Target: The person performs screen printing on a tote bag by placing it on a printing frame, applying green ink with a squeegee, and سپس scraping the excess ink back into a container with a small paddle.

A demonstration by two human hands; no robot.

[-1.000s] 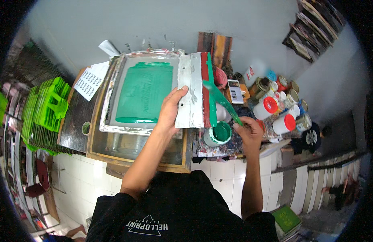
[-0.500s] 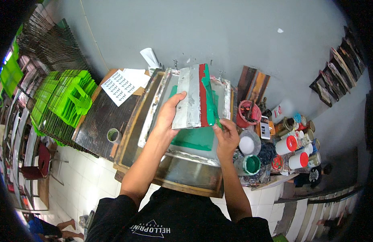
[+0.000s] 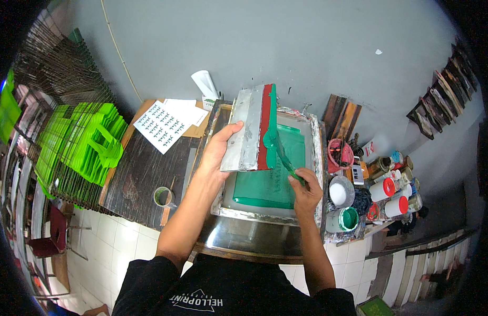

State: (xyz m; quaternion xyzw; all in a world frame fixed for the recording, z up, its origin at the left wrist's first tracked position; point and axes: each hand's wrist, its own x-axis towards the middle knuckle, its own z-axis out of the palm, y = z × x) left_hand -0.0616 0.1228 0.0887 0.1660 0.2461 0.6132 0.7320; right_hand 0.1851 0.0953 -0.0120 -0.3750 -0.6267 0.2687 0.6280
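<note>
My left hand grips a screen-printing squeegee by its wide metal holder, thumb on the upper face. Its red blade carries thick green ink along the right edge. My right hand is closed on a thin ink-coated spatula, whose far end touches the ink at the blade's edge. Beneath both lies a printing screen in an ink-smeared pale frame, its mesh marked by a green rectangle. The squeegee hides the screen's upper left part.
Right of the screen stand an open tub of green ink, a clear bowl with white contents, a pink bucket and several red-lidded jars. At left are printed sheets, a cup and a rack of bright green bags.
The spatula has come away from lying along the blade and now slants outward, with my right hand lower and farther right. The view has shifted, showing more of the screen.
</note>
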